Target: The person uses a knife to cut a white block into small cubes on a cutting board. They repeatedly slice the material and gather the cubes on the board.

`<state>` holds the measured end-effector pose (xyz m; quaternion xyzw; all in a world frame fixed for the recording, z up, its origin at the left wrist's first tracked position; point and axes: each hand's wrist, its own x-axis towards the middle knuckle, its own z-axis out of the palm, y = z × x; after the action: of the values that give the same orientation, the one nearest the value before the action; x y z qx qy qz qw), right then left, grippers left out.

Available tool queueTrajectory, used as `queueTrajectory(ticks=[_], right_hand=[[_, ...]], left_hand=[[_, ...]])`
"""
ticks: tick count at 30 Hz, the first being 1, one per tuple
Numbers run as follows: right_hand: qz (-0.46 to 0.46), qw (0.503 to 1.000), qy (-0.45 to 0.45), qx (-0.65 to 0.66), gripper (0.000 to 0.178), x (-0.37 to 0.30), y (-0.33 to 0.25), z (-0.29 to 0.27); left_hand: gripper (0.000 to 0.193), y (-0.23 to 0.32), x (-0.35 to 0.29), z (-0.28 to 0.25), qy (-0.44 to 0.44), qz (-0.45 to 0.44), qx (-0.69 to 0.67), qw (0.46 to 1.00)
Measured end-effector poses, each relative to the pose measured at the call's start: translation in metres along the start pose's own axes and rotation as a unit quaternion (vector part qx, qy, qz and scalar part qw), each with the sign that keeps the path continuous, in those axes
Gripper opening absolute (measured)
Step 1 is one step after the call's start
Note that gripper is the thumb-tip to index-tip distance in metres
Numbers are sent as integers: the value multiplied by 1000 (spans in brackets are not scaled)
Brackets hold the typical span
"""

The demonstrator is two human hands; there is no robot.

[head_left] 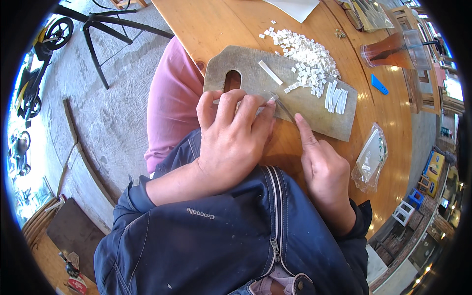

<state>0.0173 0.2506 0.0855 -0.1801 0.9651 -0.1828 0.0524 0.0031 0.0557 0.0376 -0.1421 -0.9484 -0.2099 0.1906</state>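
A worn grey-brown cutting board with a handle slot lies on the wooden table. My left hand is closed at the board's near edge, its fingertips pinching a white strip. In my right hand is a knife, forefinger stretched along it; its thin blade meets the board beside my left fingertips. The knife's handle is hidden in my palm. A single white strip lies beyond the blade. Several more white strips sit at the board's right, near a heap of small white squares.
Further right stand a plastic cup of reddish-brown drink, a small blue plastic piece and a clear plastic bag. A white sheet and eyeglasses lie at the far side. Black stand legs rest on the floor left.
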Motion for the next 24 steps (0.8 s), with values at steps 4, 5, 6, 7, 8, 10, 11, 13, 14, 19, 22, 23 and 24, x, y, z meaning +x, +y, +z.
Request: queueTrajectory(ticks=[4, 5, 6, 7, 8, 10, 11, 13, 14, 19, 22, 23, 24], right_hand=[[6, 1000, 10, 4, 66, 1, 0, 3], [9, 1000, 13, 21, 66, 2, 1, 3], [10, 999, 11, 36, 65, 2, 2, 2], [9, 999, 8, 53, 65, 2, 4, 0], [8, 998, 4, 69, 64, 2, 5, -1], [-18, 998, 6, 61, 70, 1, 8, 1], [-30, 998, 7, 56, 73, 1, 8, 2], [-29, 998, 3, 64, 73, 1, 8, 2], [-28, 997, 2, 69, 72, 1, 9, 2], [-31, 998, 3, 48, 72, 1, 9, 3], [-33, 999, 5, 16, 72, 4, 6, 2], [-33, 999, 6, 3, 72, 4, 4, 2], [-34, 999, 10, 12, 71, 4, 5, 3]], left_hand=[[36, 0, -2, -1, 2, -6, -1, 1000], [36, 0, -2, -1, 2, -2, -3, 1000], [36, -1, -2, 0, 3, 1, -5, 1000], [36, -1, -2, 1, 4, 1, -7, 1000], [36, -1, -3, 1, 5, 1, -5, 1000], [36, -2, -3, 2, 7, 4, -4, 1000], [36, -2, -3, 1, 6, 3, -5, 1000], [36, -1, -3, -1, 2, 1, -6, 1000], [35, -2, -3, 0, 3, 2, -6, 1000], [35, -2, -3, 0, 4, 6, -8, 1000], [34, -1, -2, 1, 3, 4, -7, 1000], [33, -1, -3, 0, 3, -1, -13, 1000], [32, -1, -3, -1, 3, -7, -19, 1000]])
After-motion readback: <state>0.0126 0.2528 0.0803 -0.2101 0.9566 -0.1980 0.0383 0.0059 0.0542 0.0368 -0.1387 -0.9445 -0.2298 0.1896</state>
